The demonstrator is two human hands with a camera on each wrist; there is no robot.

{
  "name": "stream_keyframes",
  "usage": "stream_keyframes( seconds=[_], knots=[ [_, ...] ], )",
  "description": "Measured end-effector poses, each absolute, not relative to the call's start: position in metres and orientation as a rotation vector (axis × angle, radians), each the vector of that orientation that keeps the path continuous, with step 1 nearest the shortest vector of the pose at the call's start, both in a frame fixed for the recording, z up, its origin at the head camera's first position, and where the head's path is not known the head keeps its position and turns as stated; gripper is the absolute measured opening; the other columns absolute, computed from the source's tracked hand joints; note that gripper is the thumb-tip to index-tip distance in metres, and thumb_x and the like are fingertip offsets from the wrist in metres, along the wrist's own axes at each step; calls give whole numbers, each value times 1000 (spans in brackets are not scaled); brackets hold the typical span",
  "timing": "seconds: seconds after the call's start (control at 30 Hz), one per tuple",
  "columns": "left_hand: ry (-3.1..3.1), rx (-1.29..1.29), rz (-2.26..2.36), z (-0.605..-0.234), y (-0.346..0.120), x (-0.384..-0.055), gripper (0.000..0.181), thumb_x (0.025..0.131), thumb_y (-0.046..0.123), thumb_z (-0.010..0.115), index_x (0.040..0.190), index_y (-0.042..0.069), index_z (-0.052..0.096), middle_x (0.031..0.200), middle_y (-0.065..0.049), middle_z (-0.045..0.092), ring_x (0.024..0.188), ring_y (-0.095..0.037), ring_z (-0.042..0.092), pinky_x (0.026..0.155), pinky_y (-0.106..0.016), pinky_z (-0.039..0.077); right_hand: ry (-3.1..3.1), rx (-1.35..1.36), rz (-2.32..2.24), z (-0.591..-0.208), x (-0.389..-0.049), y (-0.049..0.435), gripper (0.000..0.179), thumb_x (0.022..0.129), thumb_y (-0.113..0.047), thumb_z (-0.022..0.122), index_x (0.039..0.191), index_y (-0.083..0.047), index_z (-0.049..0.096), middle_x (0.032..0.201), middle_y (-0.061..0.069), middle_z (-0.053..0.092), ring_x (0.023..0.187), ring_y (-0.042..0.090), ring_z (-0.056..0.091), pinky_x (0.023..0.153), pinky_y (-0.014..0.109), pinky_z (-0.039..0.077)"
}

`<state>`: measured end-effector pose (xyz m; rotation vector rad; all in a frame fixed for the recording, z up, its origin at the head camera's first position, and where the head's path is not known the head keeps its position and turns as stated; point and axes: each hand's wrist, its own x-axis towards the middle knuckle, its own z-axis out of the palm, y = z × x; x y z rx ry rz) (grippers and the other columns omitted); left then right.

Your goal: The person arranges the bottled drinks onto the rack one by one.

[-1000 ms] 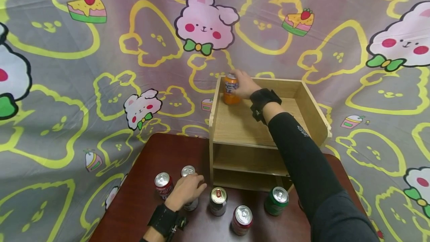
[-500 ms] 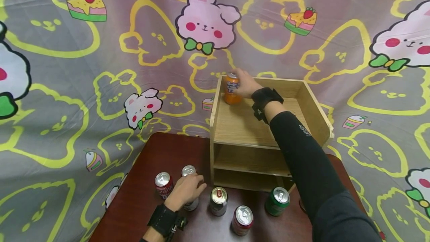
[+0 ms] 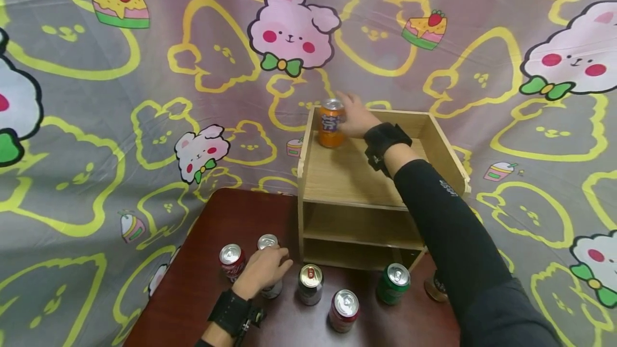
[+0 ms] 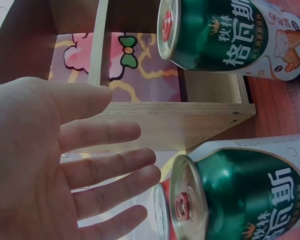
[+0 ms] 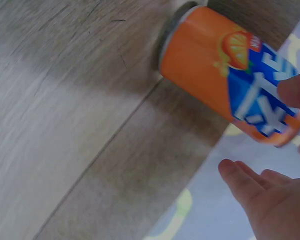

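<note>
An orange soda can [image 3: 330,123] stands upright in the left back corner of the wooden shelf's top level [image 3: 354,178]. My right hand [image 3: 359,117] is beside it, on its right. In the right wrist view the thumb overlaps the can [image 5: 205,65], while the other fingers [image 5: 237,182] are extended and apart from it. My left hand [image 3: 264,269] hovers low among the cans, partly hiding a silver-topped can [image 3: 268,241]. In the left wrist view its fingers are spread beside two green-and-white drink cans, one upper [image 4: 220,40] and one lower [image 4: 240,185].
On the dark red table [image 3: 241,210] stand a red can [image 3: 232,262], a gold-topped can [image 3: 310,284], another red can [image 3: 344,310] and a green can [image 3: 393,284]. A dark object [image 3: 436,287] is partly hidden by the right arm. Patterned cloth [image 3: 159,63] hangs behind.
My right hand's fingers have loosened and drawn slightly away from the orange soda can, which shows more fully. The can stays in the corner. The left hand has hardly moved.
</note>
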<state>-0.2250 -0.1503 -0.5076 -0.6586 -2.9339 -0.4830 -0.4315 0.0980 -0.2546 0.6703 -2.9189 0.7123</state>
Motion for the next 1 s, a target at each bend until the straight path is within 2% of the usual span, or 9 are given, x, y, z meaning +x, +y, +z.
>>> stream_keyframes(
  seconds=[0.13, 0.2, 0.33, 0.43, 0.67, 0.83, 1.0],
  knots=[
    [-2929, -658, -502, -505, -148, -222, 17, 88, 27, 64, 93, 11, 67, 82, -2, 63, 78, -21, 62, 62, -38, 48, -2920, 725, 617, -245, -416, 105, 82, 83, -7, 60, 151, -9, 15, 152, 25, 7, 135, 44, 23, 103, 56, 29],
    [-2921, -659, -498, -504, -147, -220, 18, 88, 27, 64, 94, 11, 67, 83, -2, 63, 79, -20, 61, 62, -38, 48, -2913, 753, 575, -242, -409, 108, 76, 84, -9, 60, 149, -4, 20, 151, 27, 13, 135, 42, 22, 104, 55, 27],
    [-2899, -683, -495, -501, -143, -216, 17, 87, 26, 65, 93, 11, 67, 83, -3, 62, 78, -21, 61, 60, -38, 47, -2878, 802, 487, -241, -392, 114, 64, 84, -11, 61, 141, 1, 33, 142, 28, 28, 130, 40, 31, 104, 50, 30],
    [-2894, -699, -495, -499, -138, -212, 15, 87, 25, 65, 91, 11, 67, 81, -3, 60, 76, -22, 61, 59, -38, 47, -2851, 824, 455, -241, -377, 119, 60, 84, -11, 60, 138, 3, 38, 137, 26, 35, 125, 38, 37, 103, 48, 32],
    [-2903, -707, -482, -499, -134, -208, 15, 88, 26, 64, 92, 11, 67, 81, -2, 59, 77, -21, 61, 60, -38, 47, -2804, 843, 472, -244, -338, 129, 50, 85, -14, 60, 130, 4, 47, 131, 24, 45, 122, 36, 43, 101, 46, 34],
    [-2894, -701, -483, -496, -132, -206, 16, 88, 27, 64, 93, 11, 67, 82, -2, 60, 78, -21, 61, 62, -39, 48, -2671, 908, 517, -250, -306, 139, 37, 87, -16, 59, 120, 3, 56, 120, 19, 55, 113, 32, 51, 96, 43, 39],
    [-2885, -716, -497, -493, -130, -204, 14, 88, 25, 65, 91, 11, 67, 81, -2, 60, 77, -21, 61, 62, -39, 47, -2554, 1000, 533, -263, -271, 154, 33, 88, -14, 62, 116, 2, 59, 112, 17, 58, 99, 29, 55, 85, 43, 43]
  ],
)
